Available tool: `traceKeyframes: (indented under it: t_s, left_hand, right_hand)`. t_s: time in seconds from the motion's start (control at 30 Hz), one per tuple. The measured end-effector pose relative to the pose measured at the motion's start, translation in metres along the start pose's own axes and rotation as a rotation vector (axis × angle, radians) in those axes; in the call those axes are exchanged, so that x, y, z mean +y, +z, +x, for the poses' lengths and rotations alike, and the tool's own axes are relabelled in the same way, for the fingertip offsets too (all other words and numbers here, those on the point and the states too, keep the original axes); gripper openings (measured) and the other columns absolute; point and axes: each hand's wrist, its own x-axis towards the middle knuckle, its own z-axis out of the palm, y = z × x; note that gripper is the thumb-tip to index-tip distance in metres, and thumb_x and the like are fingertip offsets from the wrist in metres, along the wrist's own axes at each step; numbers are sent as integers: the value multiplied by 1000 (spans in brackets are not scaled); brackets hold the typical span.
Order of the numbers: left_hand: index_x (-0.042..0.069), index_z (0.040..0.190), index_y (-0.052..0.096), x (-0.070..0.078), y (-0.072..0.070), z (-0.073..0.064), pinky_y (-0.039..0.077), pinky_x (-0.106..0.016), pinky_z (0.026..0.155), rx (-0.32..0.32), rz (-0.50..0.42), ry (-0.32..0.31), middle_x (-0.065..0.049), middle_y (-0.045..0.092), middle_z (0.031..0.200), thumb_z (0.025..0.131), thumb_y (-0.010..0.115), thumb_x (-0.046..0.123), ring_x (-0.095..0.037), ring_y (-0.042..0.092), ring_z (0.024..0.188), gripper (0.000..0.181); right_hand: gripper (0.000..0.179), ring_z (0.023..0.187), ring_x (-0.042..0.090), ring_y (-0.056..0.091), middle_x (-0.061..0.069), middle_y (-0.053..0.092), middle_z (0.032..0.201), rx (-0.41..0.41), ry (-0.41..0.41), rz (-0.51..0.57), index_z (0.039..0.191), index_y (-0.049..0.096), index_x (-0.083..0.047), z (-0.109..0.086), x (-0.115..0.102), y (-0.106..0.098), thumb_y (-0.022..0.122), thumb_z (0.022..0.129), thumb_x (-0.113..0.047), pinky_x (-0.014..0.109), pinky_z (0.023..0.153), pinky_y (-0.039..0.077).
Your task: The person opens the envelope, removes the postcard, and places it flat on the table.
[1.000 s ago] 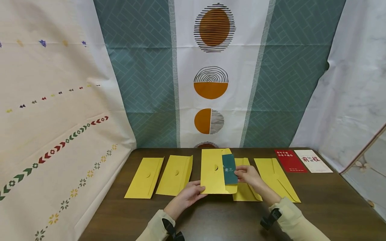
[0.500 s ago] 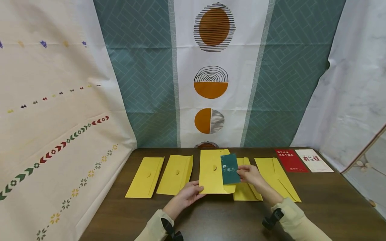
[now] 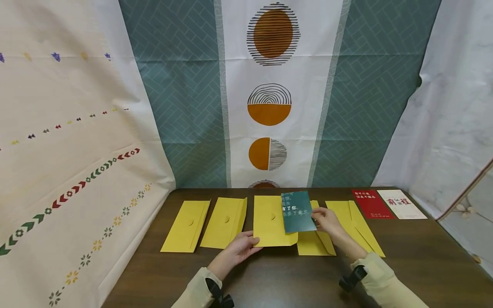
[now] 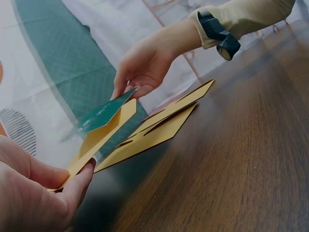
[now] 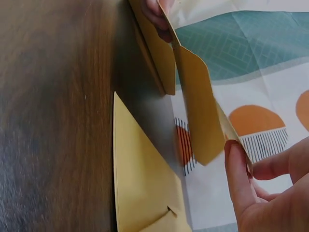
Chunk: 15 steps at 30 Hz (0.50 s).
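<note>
My left hand [image 3: 240,249] pinches the lower left edge of a yellow envelope [image 3: 269,224], thumb on top, lifted off the table. A dark green card [image 3: 297,214] with white lettering overlaps the envelope's right side, and my right hand [image 3: 328,222] pinches the card's right edge. In the left wrist view, the green card [image 4: 104,115] lies close along the raised flap of the envelope [image 4: 89,157]; whether its far end is still inside is hard to tell. The right wrist view shows the card nearly edge-on between thumb and fingers [image 5: 239,169].
Two yellow envelopes, a left one [image 3: 185,226] and a nearer one [image 3: 223,224], lie left on the dark wooden table [image 3: 277,282]. Two more, one partly covered [image 3: 313,244] and one farther right [image 3: 354,226], lie right. Behind them are a red card [image 3: 373,205] and white card [image 3: 401,204].
The green card has moved up and right relative to the envelope, showing more of its lettering. My right hand moved right with it; the left hand barely moved, and the envelope's top tipped lower.
</note>
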Motion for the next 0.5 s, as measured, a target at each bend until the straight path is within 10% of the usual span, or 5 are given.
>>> traceKeyframes:
  t_s: [0.5]
  left_hand:
    - [-12,141,36,-3,-1,-2,47,-40,100,1,38,6,-24,54,136,99,44,-2,-18,60,112,45]
  right_hand:
    - [38,80,19,56,21,58,106,30,-1,11,129,45,12,-2,2,-6,44,101,-12,32,73,56]
